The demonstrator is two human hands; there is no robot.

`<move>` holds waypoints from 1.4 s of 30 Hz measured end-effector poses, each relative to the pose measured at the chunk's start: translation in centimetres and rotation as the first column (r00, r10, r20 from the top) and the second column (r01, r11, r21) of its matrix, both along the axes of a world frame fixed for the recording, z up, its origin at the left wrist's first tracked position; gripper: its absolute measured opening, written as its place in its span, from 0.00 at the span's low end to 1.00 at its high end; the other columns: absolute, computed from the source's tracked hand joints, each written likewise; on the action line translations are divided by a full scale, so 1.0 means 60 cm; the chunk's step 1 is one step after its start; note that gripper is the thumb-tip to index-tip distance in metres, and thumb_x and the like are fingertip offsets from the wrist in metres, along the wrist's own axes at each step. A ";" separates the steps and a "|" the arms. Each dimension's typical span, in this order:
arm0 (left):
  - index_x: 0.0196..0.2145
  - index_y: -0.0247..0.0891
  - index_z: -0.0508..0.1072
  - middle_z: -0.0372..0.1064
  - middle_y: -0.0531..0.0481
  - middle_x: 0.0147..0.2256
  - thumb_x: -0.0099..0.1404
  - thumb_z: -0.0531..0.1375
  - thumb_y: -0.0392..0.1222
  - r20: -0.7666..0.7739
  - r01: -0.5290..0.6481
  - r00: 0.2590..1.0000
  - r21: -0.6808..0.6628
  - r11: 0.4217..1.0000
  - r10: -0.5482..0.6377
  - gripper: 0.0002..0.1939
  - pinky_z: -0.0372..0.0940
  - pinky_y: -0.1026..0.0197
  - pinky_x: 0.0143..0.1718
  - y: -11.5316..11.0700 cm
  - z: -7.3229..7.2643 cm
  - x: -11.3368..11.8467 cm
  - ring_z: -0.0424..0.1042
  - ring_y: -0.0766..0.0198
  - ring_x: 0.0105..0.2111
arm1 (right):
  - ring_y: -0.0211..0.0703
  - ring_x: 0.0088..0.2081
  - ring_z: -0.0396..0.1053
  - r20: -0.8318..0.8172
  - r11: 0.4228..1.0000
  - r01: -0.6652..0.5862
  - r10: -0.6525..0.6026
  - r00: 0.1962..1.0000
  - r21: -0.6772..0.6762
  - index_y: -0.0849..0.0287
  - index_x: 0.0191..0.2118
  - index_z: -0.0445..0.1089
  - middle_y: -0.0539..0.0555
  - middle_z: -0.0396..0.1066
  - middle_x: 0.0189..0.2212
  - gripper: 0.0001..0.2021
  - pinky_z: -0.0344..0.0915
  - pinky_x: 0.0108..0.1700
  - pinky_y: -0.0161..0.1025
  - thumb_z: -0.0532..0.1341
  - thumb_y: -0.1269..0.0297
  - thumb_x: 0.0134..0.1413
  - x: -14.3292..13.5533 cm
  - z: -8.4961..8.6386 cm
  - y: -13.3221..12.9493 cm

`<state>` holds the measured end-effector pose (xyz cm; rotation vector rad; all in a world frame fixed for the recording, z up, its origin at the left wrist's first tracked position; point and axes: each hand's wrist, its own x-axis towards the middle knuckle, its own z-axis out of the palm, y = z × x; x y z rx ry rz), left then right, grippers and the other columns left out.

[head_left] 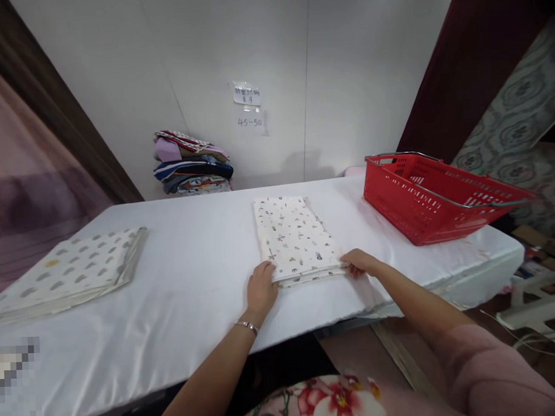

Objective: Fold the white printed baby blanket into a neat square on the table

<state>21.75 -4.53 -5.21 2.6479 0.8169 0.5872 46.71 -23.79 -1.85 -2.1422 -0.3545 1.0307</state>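
Note:
A folded white cloth [296, 234] with small printed figures lies flat in the middle of the table, its layers showing along the near edge. My left hand [262, 288] is closed on its near left corner, thumb on top and fingers partly hidden. At the near right corner, my right hand [359, 262] pinches the folded edge, with the fingers curled under. The cloth rests on the white table cover [193, 277].
Another folded white cloth [79, 263] with grey cloud shapes lies at the left. A red plastic basket [404, 197] with metal handles stands at the right. A pile of folded fabrics [193, 165] sits behind the table, near paper signs [249, 109] on the wall.

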 end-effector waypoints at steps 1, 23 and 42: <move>0.46 0.39 0.66 0.61 0.43 0.53 0.53 0.54 0.29 -0.010 -0.007 1.000 0.010 1.000 0.007 0.21 0.58 0.54 0.51 -0.002 -0.002 -0.001 0.59 0.54 0.53 | 0.34 0.11 0.58 0.027 1.000 -0.009 0.010 1.000 -0.021 0.64 0.19 0.63 0.53 0.63 0.09 0.14 0.47 0.15 0.30 0.57 0.64 0.52 -0.001 -0.002 0.001; 0.42 0.37 0.65 0.64 0.46 0.42 0.55 0.57 0.33 -0.146 -0.146 0.978 0.017 0.989 0.147 0.15 0.57 0.59 0.43 -0.012 0.005 -0.035 0.62 0.58 0.43 | 0.37 0.12 0.62 0.307 0.942 -0.203 0.283 0.909 -0.267 0.60 0.27 0.60 0.48 0.64 0.12 0.06 0.54 0.15 0.31 0.56 0.63 0.47 -0.006 -0.035 -0.009; 0.38 0.38 0.70 0.71 0.46 0.42 0.54 0.51 0.36 -0.150 -0.356 0.926 -0.046 0.933 0.346 0.14 0.62 0.62 0.43 0.300 0.049 -0.225 0.69 0.58 0.42 | 0.36 0.17 0.68 -0.538 0.872 -0.189 0.435 0.722 0.452 0.62 0.31 0.63 0.53 0.73 0.24 0.15 0.58 0.15 0.29 0.59 0.53 0.46 -0.436 -0.038 0.167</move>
